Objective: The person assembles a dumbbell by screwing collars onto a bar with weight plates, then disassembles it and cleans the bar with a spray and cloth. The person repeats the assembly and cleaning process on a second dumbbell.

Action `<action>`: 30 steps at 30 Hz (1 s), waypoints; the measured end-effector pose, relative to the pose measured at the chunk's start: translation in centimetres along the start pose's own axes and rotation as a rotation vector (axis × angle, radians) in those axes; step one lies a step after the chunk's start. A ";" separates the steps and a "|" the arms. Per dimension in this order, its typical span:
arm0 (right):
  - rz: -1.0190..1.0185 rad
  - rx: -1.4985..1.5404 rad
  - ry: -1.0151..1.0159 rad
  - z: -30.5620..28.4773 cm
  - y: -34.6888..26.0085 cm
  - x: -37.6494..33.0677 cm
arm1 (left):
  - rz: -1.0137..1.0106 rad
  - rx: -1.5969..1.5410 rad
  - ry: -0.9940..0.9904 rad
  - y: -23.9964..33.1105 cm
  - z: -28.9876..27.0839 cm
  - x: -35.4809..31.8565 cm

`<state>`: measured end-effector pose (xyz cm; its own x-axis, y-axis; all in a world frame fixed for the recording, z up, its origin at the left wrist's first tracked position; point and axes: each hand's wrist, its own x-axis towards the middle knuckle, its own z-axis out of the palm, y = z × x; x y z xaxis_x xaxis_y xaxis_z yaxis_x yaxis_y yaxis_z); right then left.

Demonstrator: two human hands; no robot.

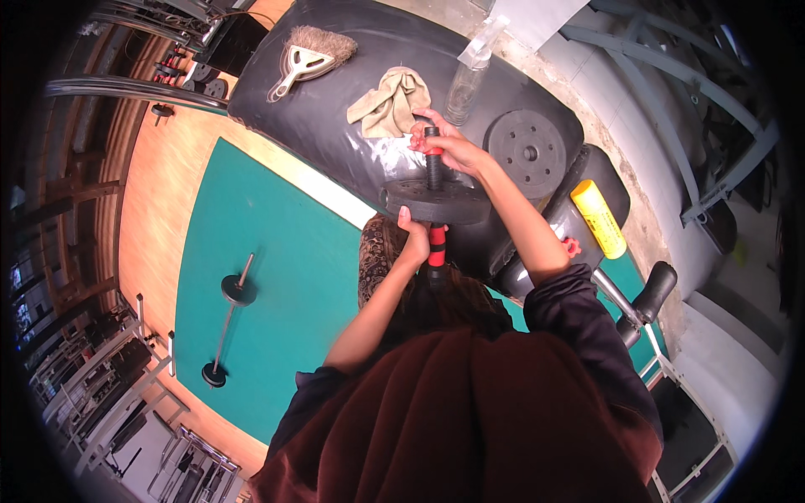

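Note:
A dumbbell bar (433,174) stands upright in front of me with a black weight plate (465,201) lying flat around it. Below the plate shows the bar's red and black grip (437,246). My left hand (413,241) is closed on the plate's near left edge, thumb on top. At the bar's threaded upper end, my right hand (455,149) has its fingers closed around a red collar (433,152). A dark curved piece shows by those fingertips; I cannot tell what it is. Just beyond lies a crumpled beige cloth (391,102).
The black padded bench (327,142) also holds a hand brush (306,60), a clear bottle (466,88) and another black plate (527,153). A yellow cylindrical container (599,220) lies at right. A small barbell (225,331) rests on the green mat (277,226).

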<state>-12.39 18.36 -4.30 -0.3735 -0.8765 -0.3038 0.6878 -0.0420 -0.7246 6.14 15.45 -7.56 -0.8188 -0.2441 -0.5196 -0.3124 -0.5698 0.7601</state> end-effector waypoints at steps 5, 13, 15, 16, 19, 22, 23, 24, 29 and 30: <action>-0.007 -1.073 0.502 1.1 -0.4 -1.7 | 0.019 -0.088 0.067 0.0 0.3 -0.2; 0.085 0.261 -0.031 -2.2 1.8 0.2 | -0.056 0.065 0.019 0.3 0.1 0.0; 0.101 0.563 -0.354 -2.6 1.6 0.5 | -0.086 0.082 0.074 0.4 0.1 0.2; 0.128 0.398 -0.209 -2.5 1.2 0.5 | -0.093 0.051 0.077 0.4 0.1 0.3; 0.094 -0.288 0.336 -0.9 -0.3 -0.4 | -0.041 -0.028 0.076 0.2 0.2 0.9; 0.003 -1.084 0.608 1.3 -0.6 -1.0 | 0.013 -0.016 0.063 -0.5 -0.1 1.0; -0.030 -1.105 0.587 1.6 -0.4 -0.8 | 0.010 0.010 0.039 -0.7 -0.2 1.0; -0.061 -1.122 0.564 1.8 -0.1 -0.6 | -0.041 0.039 0.016 -0.8 -0.3 0.8; -0.048 -0.042 0.022 -0.2 1.1 1.0 | -0.033 -0.165 0.096 -0.2 -0.4 0.2; -0.065 -0.038 -0.048 -0.5 1.2 1.0 | -0.009 -0.221 0.109 -0.1 -0.4 0.1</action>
<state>-12.30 17.66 -5.79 -0.3857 -0.8946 -0.2256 0.6383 -0.0822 -0.7653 6.28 15.15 -7.86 -0.7557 -0.3147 -0.5744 -0.1966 -0.7276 0.6572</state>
